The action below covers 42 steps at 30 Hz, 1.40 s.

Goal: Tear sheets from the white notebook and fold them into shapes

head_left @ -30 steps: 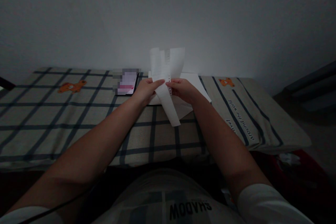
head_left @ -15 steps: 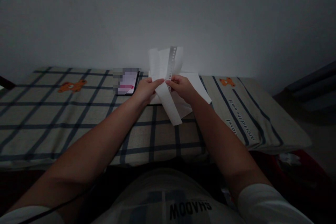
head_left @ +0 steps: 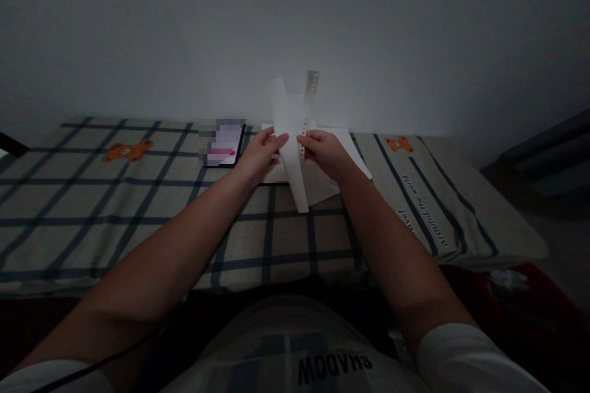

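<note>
Both my hands hold a white sheet of paper (head_left: 290,123) up over the far middle of a checked bed cover (head_left: 138,209). My left hand (head_left: 262,153) pinches its left side and my right hand (head_left: 325,152) pinches the right side along a punched-hole edge. The paper is bent, with a strip hanging down between my hands and a narrow punched strip sticking up behind. More white paper (head_left: 345,150) lies flat on the cover under my right hand.
A phone (head_left: 224,144) with a lit screen lies on the cover just left of my left hand. A grey wall rises right behind the bed. Orange bear prints and lettering mark the cover. Dark red stuff lies on the floor at the lower right.
The sheet has been turned and folded narrower between my hands; its upper part now stands more edge-on and higher. My hands stayed nearly in place.
</note>
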### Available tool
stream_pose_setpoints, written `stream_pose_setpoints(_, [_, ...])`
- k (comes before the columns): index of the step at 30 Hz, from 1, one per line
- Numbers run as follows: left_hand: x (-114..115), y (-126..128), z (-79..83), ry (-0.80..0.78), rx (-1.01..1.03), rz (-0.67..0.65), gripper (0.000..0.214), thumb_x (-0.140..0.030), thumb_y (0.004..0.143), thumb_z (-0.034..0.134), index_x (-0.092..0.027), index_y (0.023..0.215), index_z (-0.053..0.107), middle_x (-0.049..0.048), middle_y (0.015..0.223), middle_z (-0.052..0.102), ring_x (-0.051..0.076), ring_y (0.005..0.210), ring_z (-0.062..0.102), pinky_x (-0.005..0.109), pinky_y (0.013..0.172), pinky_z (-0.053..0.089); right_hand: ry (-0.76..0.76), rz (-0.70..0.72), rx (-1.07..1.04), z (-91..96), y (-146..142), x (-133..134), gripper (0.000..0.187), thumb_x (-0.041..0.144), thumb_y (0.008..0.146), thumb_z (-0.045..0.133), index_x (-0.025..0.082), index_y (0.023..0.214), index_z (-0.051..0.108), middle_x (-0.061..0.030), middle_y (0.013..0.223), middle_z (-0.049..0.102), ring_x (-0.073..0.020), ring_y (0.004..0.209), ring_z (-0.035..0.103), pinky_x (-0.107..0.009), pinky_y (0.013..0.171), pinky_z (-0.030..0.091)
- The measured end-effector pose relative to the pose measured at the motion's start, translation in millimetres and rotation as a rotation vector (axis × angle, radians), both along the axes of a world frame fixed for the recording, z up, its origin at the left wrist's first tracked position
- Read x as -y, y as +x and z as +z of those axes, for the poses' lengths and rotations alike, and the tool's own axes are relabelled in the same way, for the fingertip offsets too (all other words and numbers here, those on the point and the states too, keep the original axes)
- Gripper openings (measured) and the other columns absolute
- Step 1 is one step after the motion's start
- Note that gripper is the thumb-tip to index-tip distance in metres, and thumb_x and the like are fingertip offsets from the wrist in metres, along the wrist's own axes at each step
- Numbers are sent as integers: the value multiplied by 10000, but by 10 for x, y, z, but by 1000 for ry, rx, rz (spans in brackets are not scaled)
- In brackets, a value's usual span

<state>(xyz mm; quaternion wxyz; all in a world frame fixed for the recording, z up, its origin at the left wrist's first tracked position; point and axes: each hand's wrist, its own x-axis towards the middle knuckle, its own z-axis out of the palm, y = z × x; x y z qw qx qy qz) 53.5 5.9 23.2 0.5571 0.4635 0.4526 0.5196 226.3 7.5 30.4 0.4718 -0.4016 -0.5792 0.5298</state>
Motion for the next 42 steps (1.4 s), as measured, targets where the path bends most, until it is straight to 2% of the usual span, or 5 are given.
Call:
stream_pose_setpoints(4, [-9,3,3,-33,-7,92,473,-378,688,831,-244,1100,641,45,1052,699,130,763,631,213,564,431,37,-78,-57,-3,-13,-23,311,472,758,769,211,739,599,19,715,570,-109,673,521,-276,696,493])
stream_pose_setpoints(10, [2,20,-46,32,-23,-150,423,-496,676,832,-202,964,734,76,984,733,159,807,651,220,586,439,41,-69,-78,-63,-94,-7,282,419,744,776,199,733,599,16,728,606,-110,717,568,-293,764,539])
stream_pose_setpoints(14, [55,32,-1,17,-10,-208,390,-486,669,847,-194,912,761,90,970,755,172,832,666,223,617,445,4,-65,-74,-68,-136,12,239,364,746,764,195,743,595,12,756,636,-109,743,594,-293,797,549])
stream_pose_setpoints(31, [49,6,14,7,-17,-55,297,-384,639,868,-195,657,640,36,732,693,144,685,623,263,648,490,80,-90,122,-33,-96,53,318,474,743,778,192,729,631,2,710,606,-124,681,552,-290,673,500])
stream_pose_setpoints(42, [47,3,25,69,-165,41,228,-356,686,778,-186,612,646,27,662,634,130,603,545,257,575,452,83,-105,145,-11,-108,60,211,358,796,700,196,705,599,16,692,579,-121,663,526,-287,662,479])
